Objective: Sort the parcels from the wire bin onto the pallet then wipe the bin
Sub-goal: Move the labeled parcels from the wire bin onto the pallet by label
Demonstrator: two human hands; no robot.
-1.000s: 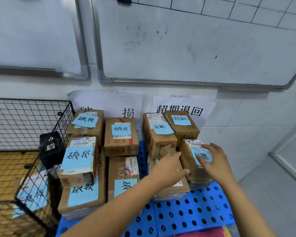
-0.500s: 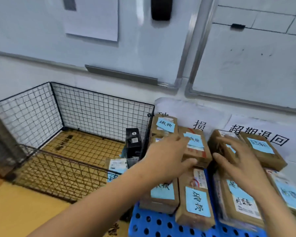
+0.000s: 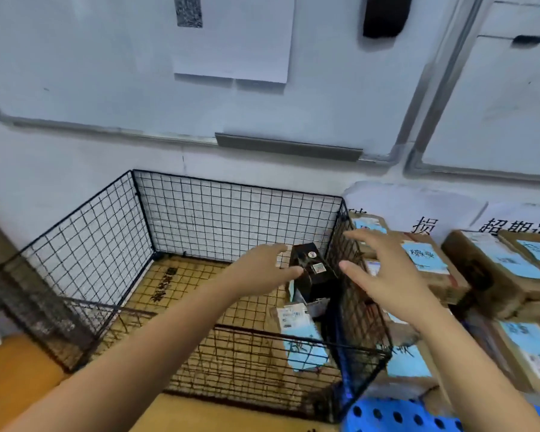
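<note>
Left hand (image 3: 262,269) & right hand (image 3: 384,275), both empty w/ fingers spread, now swing from pallet (image 3: 396,414) stacks to black box (image 3: 312,272) in wire bin (image 3: 200,219); we judge next pick starting.

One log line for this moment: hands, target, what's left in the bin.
left hand: open | right hand: open | target: black box, not gripped | wire bin: black box, labelled parcel

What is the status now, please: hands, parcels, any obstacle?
Left hand and right hand open, empty, flanking the black box. Labelled parcel also in wire bin. Nothing blocking.
</note>
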